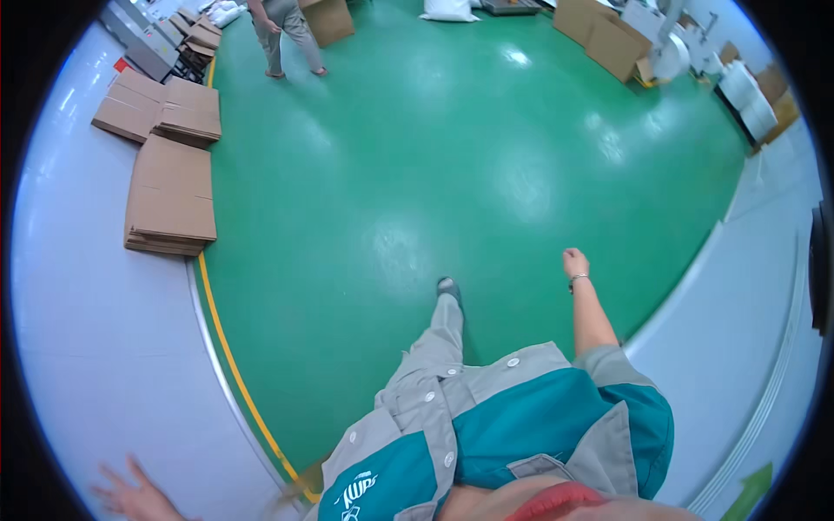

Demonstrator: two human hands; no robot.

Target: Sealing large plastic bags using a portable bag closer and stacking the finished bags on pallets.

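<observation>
My right hand (574, 262) swings forward above the green floor (469, 200), its fingers curled in and nothing seen in them. A bracelet (578, 279) circles that wrist. Low at the left edge, my left hand (135, 495) is held out beside the white wall (95, 365) with its fingers spread, holding nothing. Neither hand appears to touch anything. One grey shoe (447, 286) is stepping out ahead of me, below grey trousers.
Stacks of flat cardboard (174, 191) lean along the left wall by a yellow floor line (228, 343). Farther off, a person (291, 35) in grey trousers stands near a cardboard box (328, 19). More boxes (604, 42) and a white sack (449, 9) lie at the far side.
</observation>
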